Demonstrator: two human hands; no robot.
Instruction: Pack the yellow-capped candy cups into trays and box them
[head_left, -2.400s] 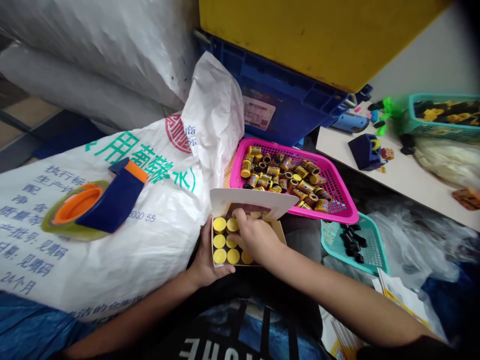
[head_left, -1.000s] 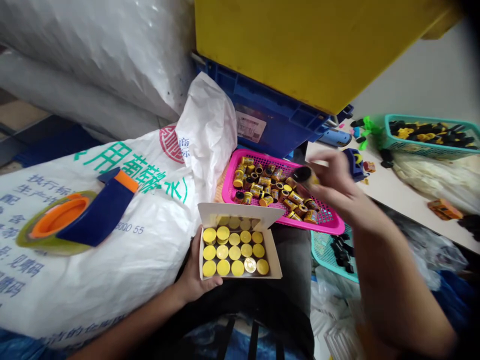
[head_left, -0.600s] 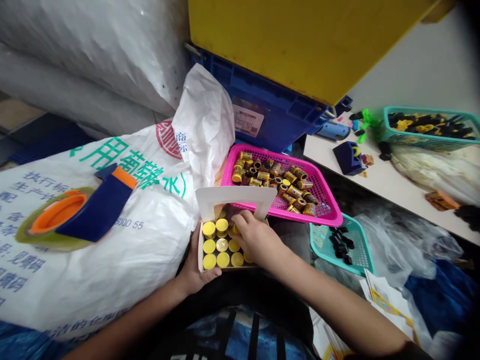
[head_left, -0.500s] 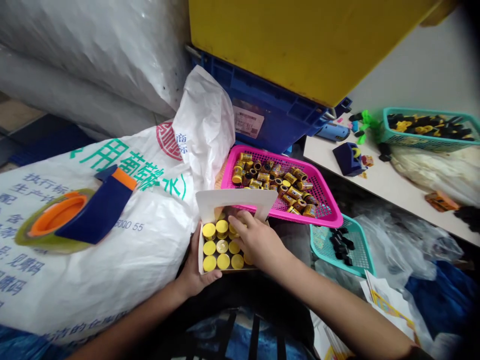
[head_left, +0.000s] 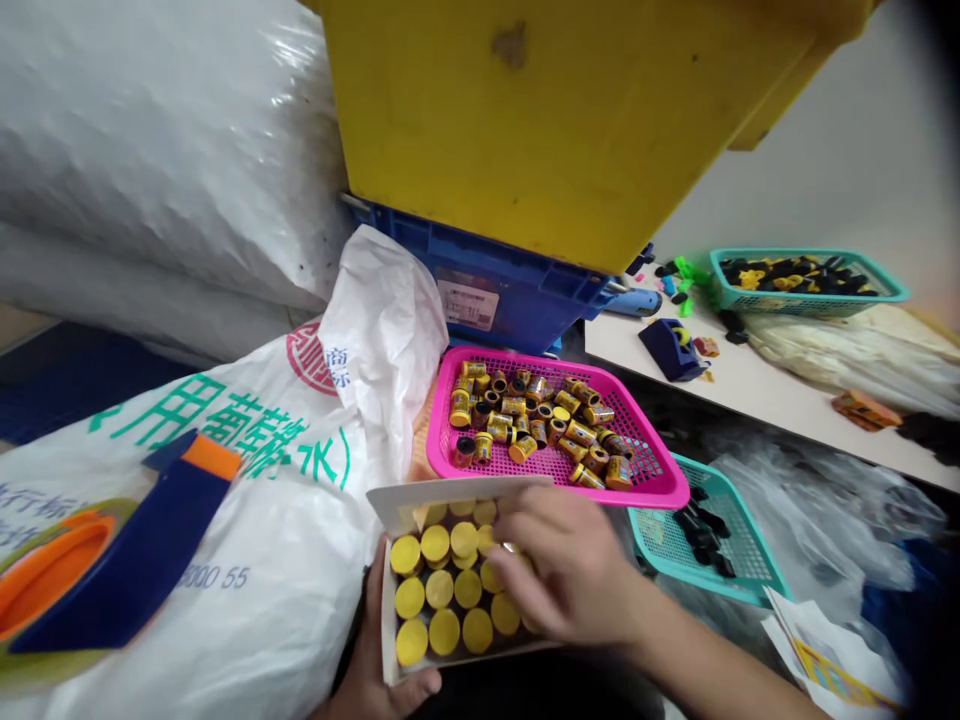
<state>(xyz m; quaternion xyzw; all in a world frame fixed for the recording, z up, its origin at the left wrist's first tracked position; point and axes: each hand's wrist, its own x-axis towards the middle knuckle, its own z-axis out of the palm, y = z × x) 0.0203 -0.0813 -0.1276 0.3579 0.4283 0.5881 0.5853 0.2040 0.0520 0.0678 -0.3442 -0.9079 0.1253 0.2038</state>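
My left hand is wrapped round the left side of a white cardboard box, its thumb along the front edge. Rows of small yellow-capped tubs stand upright in the box, and its lid flap is raised at the back. Over the box's right part, my right hand has its fingers bent down among the tubs, slightly blurred. A small shiny spot shows by its fingertips; what they hold is hidden. Behind the box, a pink basket carries many loose tubs of the same brown and yellow kind, lying in all directions.
A white printed sack with a tape dispenser lies at left. Behind stand a yellow bin and a blue crate. Right are teal baskets of black parts, clear plastic bags and a white shelf.
The view has tilted up and come closer, so things sit lower. My right hand has shifted to the box's right side, uncovering more yellow caps. My left hand still holds the box.
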